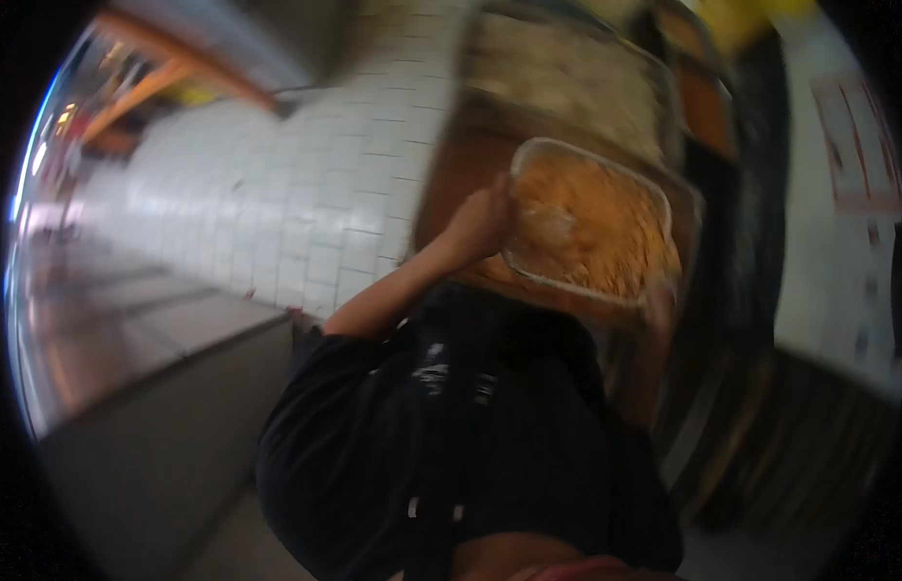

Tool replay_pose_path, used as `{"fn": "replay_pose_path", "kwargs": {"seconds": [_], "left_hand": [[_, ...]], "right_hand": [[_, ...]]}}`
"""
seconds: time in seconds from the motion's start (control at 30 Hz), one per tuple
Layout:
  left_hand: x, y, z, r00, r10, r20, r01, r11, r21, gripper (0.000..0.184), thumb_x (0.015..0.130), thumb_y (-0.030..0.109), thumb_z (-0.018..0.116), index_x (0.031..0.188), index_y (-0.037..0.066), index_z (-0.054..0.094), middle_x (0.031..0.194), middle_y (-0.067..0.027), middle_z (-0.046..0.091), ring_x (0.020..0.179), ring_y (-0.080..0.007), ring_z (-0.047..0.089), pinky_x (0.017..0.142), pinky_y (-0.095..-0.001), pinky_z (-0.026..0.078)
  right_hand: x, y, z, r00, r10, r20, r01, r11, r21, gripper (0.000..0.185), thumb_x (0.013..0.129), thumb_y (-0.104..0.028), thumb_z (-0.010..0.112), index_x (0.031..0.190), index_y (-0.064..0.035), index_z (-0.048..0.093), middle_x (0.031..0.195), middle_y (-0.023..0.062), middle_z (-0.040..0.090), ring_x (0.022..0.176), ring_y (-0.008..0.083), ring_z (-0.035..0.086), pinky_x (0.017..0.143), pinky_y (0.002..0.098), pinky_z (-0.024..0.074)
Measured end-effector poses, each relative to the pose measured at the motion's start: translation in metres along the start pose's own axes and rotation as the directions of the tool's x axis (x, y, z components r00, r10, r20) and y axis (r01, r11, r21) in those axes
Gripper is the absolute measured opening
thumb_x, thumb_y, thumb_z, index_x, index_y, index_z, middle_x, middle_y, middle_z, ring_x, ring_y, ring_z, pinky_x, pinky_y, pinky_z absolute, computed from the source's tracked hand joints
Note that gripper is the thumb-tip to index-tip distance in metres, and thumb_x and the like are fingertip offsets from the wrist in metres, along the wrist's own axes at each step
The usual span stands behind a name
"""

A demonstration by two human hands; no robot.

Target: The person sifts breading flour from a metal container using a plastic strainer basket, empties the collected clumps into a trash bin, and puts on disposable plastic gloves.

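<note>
A light-rimmed rectangular tray point(591, 228) holds orange, shredded-looking food and lies over a larger brown tray or box. My left hand point(488, 221) is closed on the tray's left rim. At the tray's lower right corner is my right hand point(661, 295), smeared by motion, its fingers too blurred to make out. Behind it, a bigger container point(567, 77) holds a pale, lumpy mass. The brown surface point(461, 174) shows to the left of the orange food's tray.
White tiles point(306, 184) stretch away on the left. A grey counter-like block point(180, 416) stands at the lower left, and an orange frame point(180, 73) at the upper left. On the right are a dark upright strip point(756, 194) and a pale panel with red markings point(858, 145).
</note>
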State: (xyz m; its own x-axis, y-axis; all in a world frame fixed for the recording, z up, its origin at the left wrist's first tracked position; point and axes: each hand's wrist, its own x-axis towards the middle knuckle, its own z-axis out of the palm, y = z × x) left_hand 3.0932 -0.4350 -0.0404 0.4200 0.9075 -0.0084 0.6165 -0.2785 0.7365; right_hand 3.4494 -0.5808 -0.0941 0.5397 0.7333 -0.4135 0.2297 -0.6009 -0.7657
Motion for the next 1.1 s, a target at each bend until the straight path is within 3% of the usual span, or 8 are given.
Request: {"fn": "replay_pose_path", "kwargs": {"seconds": [0.1, 0.17, 0.37, 0.47, 0.6, 0.77, 0.9, 1.1], "left_hand": [[0.000, 0.004, 0.002, 0.946, 0.280, 0.161, -0.312, 0.920, 0.236, 0.020, 0.090, 0.011, 0.048, 0.099, -0.007, 0.050, 0.063, -0.0198, 0.061, 0.057, -0.0351, 0.063, 0.053, -0.0490, 0.050], [0.019, -0.018, -0.020, 0.992, 0.060, 0.110, -0.070, 0.994, 0.088, 0.018, 0.090, 0.009, 0.048, 0.099, -0.006, 0.050, 0.060, -0.0190, 0.060, 0.055, -0.0339, 0.063, 0.048, -0.0466, 0.049], [0.008, 0.005, 0.020, 0.972, 0.210, 0.108, -0.210, 0.978, -0.004, 0.026, 0.089, 0.013, 0.052, 0.105, -0.006, 0.043, 0.067, -0.0279, 0.061, 0.062, -0.0416, 0.063, 0.051, -0.0509, 0.049], [0.028, -0.011, -0.019, 0.997, -0.075, 0.025, 0.076, 0.997, -0.007, 0.025, 0.087, 0.010, 0.053, 0.107, -0.005, 0.044, 0.067, -0.0270, 0.061, 0.060, -0.0426, 0.062, 0.051, -0.0484, 0.049], [0.003, 0.000, 0.019, 0.992, 0.040, 0.117, -0.042, 0.999, 0.018, 0.030, 0.087, 0.009, 0.053, 0.111, -0.006, 0.044, 0.068, -0.0274, 0.061, 0.062, -0.0456, 0.060, 0.053, -0.0511, 0.049], [0.013, -0.027, -0.013, 0.992, -0.068, 0.111, 0.069, 0.998, -0.007, 0.032, 0.086, 0.009, 0.054, 0.112, -0.004, 0.044, 0.070, -0.0294, 0.060, 0.065, -0.0478, 0.059, 0.055, -0.0549, 0.048], [0.013, -0.024, -0.027, 0.999, -0.043, -0.024, 0.044, 0.997, 0.057, 0.026, 0.087, 0.009, 0.053, 0.109, -0.002, 0.044, 0.075, -0.0306, 0.060, 0.072, -0.0478, 0.060, 0.061, -0.0552, 0.046], [0.023, -0.048, -0.047, 0.962, 0.274, 0.008, -0.271, 0.954, -0.127, 0.012, 0.086, 0.008, 0.052, 0.087, 0.000, 0.061, 0.080, -0.0190, 0.065, 0.078, -0.0368, 0.061, 0.072, -0.0453, 0.047]], "right_hand": [[-0.014, -0.010, -0.004, 0.983, 0.153, -0.097, -0.159, 0.986, -0.056, 0.038, 0.095, -0.036, 0.044, 0.099, -0.0003, 0.056, 0.076, 0.0111, 0.056, 0.066, 0.0214, 0.055, 0.059, 0.0401, 0.0440], [0.001, -0.020, 0.034, 0.974, 0.163, -0.155, -0.220, 0.833, -0.508, 0.044, 0.097, -0.040, 0.043, 0.108, 0.0005, 0.056, 0.082, 0.0138, 0.057, 0.071, 0.0241, 0.056, 0.062, 0.0422, 0.0457], [0.018, 0.032, -0.012, 0.982, 0.036, 0.187, -0.092, 0.950, 0.299, 0.042, 0.095, -0.029, 0.049, 0.122, 0.0023, 0.050, 0.090, 0.0163, 0.058, 0.075, 0.0298, 0.057, 0.070, 0.0439, 0.0487], [-0.016, -0.043, 0.046, 0.988, 0.019, -0.151, -0.094, 0.858, -0.505, 0.037, 0.097, -0.025, 0.042, 0.122, 0.0016, 0.052, 0.097, 0.0142, 0.061, 0.084, 0.0248, 0.060, 0.074, 0.0398, 0.0501], [-0.022, -0.049, -0.004, 0.965, 0.255, 0.053, -0.260, 0.955, 0.141, 0.040, 0.099, -0.029, 0.044, 0.124, 0.0015, 0.049, 0.104, 0.0080, 0.060, 0.089, 0.0155, 0.060, 0.074, 0.0322, 0.0505], [-0.015, -0.041, 0.044, 0.954, 0.217, -0.207, -0.299, 0.746, -0.595, 0.044, 0.100, -0.031, 0.044, 0.127, 0.0021, 0.049, 0.115, 0.0126, 0.061, 0.092, 0.0180, 0.061, 0.077, 0.0312, 0.0508], [-0.005, 0.007, 0.027, 0.996, 0.071, 0.048, -0.059, 0.973, -0.221, 0.046, 0.100, -0.033, 0.044, 0.131, 0.0013, 0.047, 0.119, 0.0138, 0.058, 0.099, 0.0202, 0.059, 0.083, 0.0328, 0.0491], [-0.007, -0.019, 0.045, 0.982, -0.063, 0.180, 0.136, 0.894, -0.426, 0.046, 0.100, -0.032, 0.044, 0.131, 0.0010, 0.047, 0.120, 0.0140, 0.058, 0.100, 0.0208, 0.059, 0.083, 0.0333, 0.0497]]}}
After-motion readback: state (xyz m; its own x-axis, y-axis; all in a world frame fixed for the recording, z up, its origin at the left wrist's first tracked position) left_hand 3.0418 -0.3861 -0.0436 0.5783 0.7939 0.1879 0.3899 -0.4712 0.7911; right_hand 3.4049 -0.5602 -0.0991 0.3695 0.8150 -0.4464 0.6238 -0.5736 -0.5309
